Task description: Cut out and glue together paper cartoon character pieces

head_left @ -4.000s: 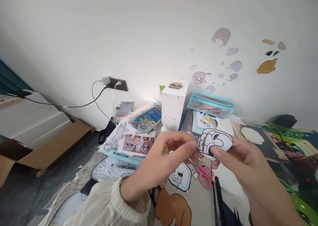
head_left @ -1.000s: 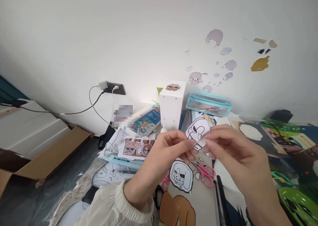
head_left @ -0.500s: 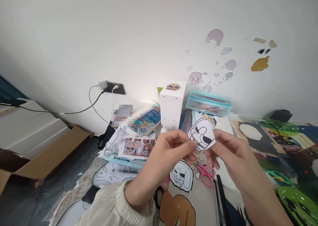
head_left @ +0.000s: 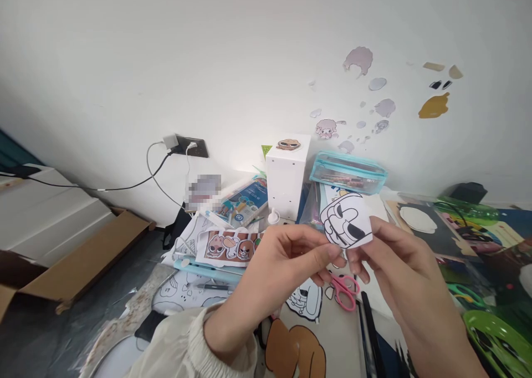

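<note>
Over the cluttered table I hold up a white paper cutout (head_left: 348, 218) with a black-line cartoon face. My left hand (head_left: 291, 256), in a cream sleeve, pinches its lower left edge between thumb and fingers. At its right edge my right hand (head_left: 401, 261) is closed on the paper. Pink-handled scissors (head_left: 346, 296) lie below the hands, their blades partly hidden. Beside them is another black-line paper figure (head_left: 306, 303), partly covered by my left hand. Nearer to me lies a brown-coloured paper piece (head_left: 296, 349) on a grey surface.
A white box (head_left: 285, 184) stands against the wall, with a pencil case (head_left: 348, 173) to its right. Colour-printed cartoon strips (head_left: 228, 249) and a blue bar-shaped tool (head_left: 208, 271) lie left. Black pens (head_left: 369, 333) and a green dish (head_left: 499, 345) are right.
Both hands have shifted a little to the right with the paper cutout, which is slightly higher and turned. The left thumb now sits lower, at the paper's bottom edge.
</note>
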